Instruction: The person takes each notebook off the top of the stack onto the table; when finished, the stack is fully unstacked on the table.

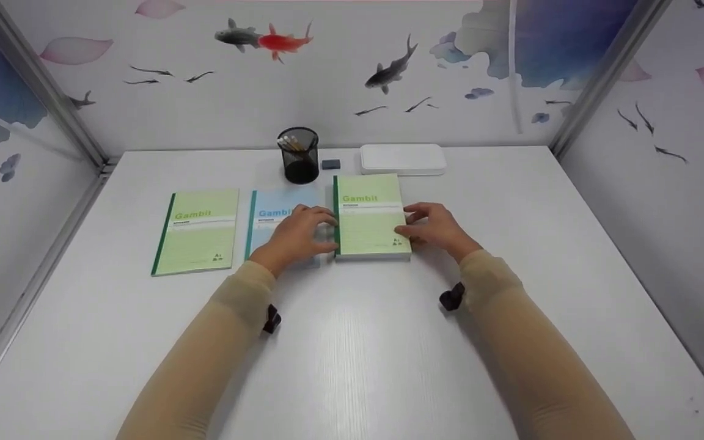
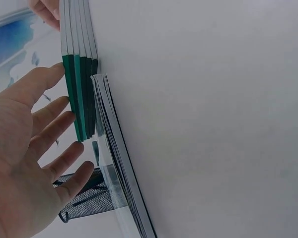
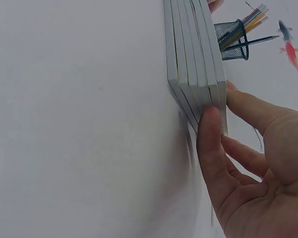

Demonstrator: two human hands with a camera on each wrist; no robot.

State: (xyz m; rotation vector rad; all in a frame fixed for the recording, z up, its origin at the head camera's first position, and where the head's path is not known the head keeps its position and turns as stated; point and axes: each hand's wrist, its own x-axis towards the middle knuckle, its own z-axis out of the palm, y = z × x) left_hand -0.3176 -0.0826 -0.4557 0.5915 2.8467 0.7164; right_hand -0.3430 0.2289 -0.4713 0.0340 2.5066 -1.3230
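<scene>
Stacked notebooks (image 1: 369, 229) lie flat between both hands (image 1: 296, 239) (image 1: 439, 229).

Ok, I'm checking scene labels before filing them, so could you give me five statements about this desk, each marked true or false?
1. The stack has a green notebook on top. True.
2. In the head view, a blue notebook lies left of the stack. True.
3. The cup is empty. False: it holds pencils.
4. The right hand touches the case. False: it touches the stack.
5. The left hand is across the stack from the right hand. True.
</scene>
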